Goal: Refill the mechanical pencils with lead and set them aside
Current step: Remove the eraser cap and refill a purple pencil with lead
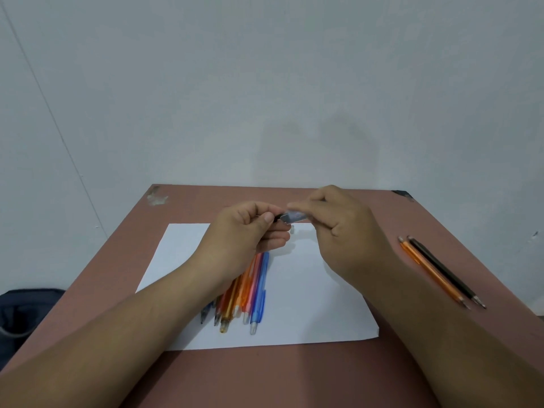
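— Black pencil end [277, 217] shows just past my left thumb; the rest of its barrel is hidden inside my left hand [250, 231], whose fingers are curled round it above the far part of the paper.

— And the right?

— My right hand [338, 231] pinches a small clear lead case [294, 216] between thumb and fingers. The case's near end sits right at the pencil's exposed end; touching or a hair apart, I cannot tell, the frame is soft there.

— Anything beneath the hands?

— One tiny pale piece [292, 230] lies on the white paper sheet [309, 304] just below the case. Cap or eraser, I cannot tell.

— The other pencils?

— Bundle of coloured pencils [244, 293] on the sheet, partly under my left wrist: blue at the right edge, then pink, orange, amber, a darker one at the left. Tips point toward me.

— Set aside?

— Two, well apart from the sheet, on the bare table [265, 378] to the right beyond my right forearm: an orange pencil [432, 272] and a dark brown pencil [444, 270], side by side, parallel, touching or nearly so.

— Surroundings?

— Reddish-brown tabletop against a pale wall [265, 83]; a dark bag [26, 313] low at the left, off the table.
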`<action>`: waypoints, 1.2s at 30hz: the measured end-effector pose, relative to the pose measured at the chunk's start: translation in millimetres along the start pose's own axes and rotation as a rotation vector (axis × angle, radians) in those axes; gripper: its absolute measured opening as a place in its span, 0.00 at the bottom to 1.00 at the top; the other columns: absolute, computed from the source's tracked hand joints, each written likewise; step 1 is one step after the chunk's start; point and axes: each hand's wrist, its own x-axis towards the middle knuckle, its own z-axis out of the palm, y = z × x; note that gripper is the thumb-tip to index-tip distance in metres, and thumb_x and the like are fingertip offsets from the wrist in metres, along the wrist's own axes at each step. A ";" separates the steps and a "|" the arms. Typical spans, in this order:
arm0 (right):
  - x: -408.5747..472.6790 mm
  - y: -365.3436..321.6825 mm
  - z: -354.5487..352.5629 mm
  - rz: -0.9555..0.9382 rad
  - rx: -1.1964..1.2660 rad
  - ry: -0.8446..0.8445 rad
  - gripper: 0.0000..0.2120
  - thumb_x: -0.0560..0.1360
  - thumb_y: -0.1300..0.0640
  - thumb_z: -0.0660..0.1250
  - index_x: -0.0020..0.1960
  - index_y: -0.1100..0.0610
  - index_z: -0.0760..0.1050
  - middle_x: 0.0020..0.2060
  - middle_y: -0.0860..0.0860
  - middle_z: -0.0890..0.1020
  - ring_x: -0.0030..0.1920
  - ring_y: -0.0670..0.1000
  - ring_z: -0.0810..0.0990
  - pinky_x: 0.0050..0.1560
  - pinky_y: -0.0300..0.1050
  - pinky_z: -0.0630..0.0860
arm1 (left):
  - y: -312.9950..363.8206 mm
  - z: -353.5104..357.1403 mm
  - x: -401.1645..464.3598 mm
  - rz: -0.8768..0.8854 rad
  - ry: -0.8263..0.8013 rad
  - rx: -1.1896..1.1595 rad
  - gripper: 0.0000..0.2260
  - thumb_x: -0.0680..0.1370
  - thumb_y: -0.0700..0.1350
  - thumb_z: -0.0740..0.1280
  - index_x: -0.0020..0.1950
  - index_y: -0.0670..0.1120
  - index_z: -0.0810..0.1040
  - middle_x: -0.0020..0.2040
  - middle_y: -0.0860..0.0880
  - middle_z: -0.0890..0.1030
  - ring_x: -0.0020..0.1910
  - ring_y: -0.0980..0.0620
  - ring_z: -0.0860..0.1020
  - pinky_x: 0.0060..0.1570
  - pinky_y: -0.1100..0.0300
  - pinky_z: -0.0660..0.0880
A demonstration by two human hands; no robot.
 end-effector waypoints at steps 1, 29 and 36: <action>1.6 0.2 -0.7 0.032 0.020 0.000 0.32 0.78 0.70 0.65 0.74 0.41 0.70 0.47 0.47 0.78 0.48 0.50 0.76 0.49 0.48 0.77 | 0.3 0.2 -0.2 0.001 -0.002 -0.001 0.10 0.84 0.39 0.59 0.56 0.42 0.81 0.46 0.45 0.87 0.46 0.49 0.86 0.43 0.64 0.81; 3.0 1.2 -1.3 0.113 0.033 -0.040 0.32 0.81 0.65 0.63 0.75 0.35 0.64 0.46 0.45 0.76 0.47 0.46 0.75 0.47 0.39 0.73 | 0.4 -0.2 -1.5 -0.011 -0.034 0.005 0.11 0.84 0.40 0.59 0.57 0.44 0.81 0.46 0.46 0.87 0.47 0.51 0.86 0.44 0.65 0.81; 2.1 1.8 -1.6 0.097 0.025 -0.058 0.31 0.80 0.68 0.63 0.72 0.36 0.70 0.45 0.45 0.75 0.46 0.48 0.74 0.45 0.41 0.72 | 0.2 -0.6 -1.7 -0.009 -0.037 0.021 0.11 0.84 0.41 0.59 0.57 0.45 0.81 0.47 0.47 0.87 0.47 0.51 0.86 0.46 0.64 0.81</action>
